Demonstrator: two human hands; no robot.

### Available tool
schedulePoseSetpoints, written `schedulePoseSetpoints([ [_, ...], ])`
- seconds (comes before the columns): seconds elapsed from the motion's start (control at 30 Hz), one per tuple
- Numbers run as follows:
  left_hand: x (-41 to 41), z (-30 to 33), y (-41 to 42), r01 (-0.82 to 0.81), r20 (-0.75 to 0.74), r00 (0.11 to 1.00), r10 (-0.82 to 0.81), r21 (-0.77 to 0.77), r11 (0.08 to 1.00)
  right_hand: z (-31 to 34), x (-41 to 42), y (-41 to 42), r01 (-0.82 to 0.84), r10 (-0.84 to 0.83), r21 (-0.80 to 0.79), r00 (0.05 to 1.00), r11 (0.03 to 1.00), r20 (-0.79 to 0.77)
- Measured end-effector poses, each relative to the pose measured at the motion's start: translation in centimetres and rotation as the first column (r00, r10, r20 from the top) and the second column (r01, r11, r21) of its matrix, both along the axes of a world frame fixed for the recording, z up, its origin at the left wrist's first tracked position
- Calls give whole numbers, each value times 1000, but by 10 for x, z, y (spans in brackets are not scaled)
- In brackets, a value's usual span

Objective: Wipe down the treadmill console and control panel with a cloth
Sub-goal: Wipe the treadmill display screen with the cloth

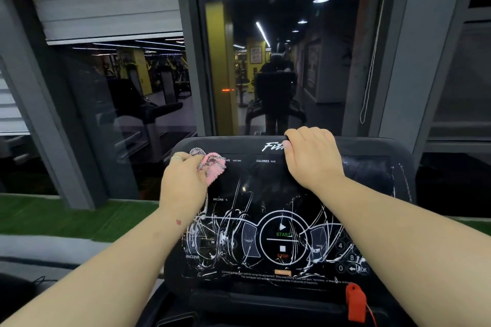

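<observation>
I've got the left hand (pixel 183 183) w/ fingers bunched tight round a crumpled pink-and-white cloth (pixel 211 167), pressing it on the upper-left corner of the black glossy treadmill console (pixel 265 188), just left of the "CALORIES" readout. Right hand (pixel 312 155) is hooked over the console's top edge by the logo, fingers curled behind the rim, thumb on the front face. White scratchy streaks cover the control panel round the START/STOP circle (pixel 283 240); red plastic safety clip (pixel 354 301) sits bottom right.

Pink cloth (pixel 212 167), perhaps black-white patterned
</observation>
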State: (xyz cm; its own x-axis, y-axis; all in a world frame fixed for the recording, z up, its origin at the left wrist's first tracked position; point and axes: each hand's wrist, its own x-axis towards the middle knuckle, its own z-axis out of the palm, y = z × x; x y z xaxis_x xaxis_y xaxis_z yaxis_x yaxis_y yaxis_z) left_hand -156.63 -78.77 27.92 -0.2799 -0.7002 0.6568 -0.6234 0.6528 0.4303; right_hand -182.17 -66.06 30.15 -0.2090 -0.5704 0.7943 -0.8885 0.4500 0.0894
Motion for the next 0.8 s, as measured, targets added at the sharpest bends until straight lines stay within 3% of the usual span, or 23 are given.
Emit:
schedulePoseSetpoints([
  [0.1,12,6,-12,-76,-50,996,76,5,997,1,1,0,-2,2,3,1000,1000,3],
  [0.23,7,-6,-4,-1,8,1000,2,-39,999,2,2,1,1,-1,10,1000,1000,3],
  [0.4,5,-2,-9,-91,-116,989,97,51,994,1,1,1,3,-3,8,1000,1000,7],
  [0.53,-7,-10,2,40,-22,999,-41,-52,998,1,2,1,2,-2,6,1000,1000,2],
  [0.67,1,-3,-15,-100,-147,983,111,79,992,2,1,1,2,-2,9,1000,1000,6],
  [0.8,-5,-17,2,56,3,998,-56,-78,995,1,1,1,-2,2,7,1000,1000,3],
])
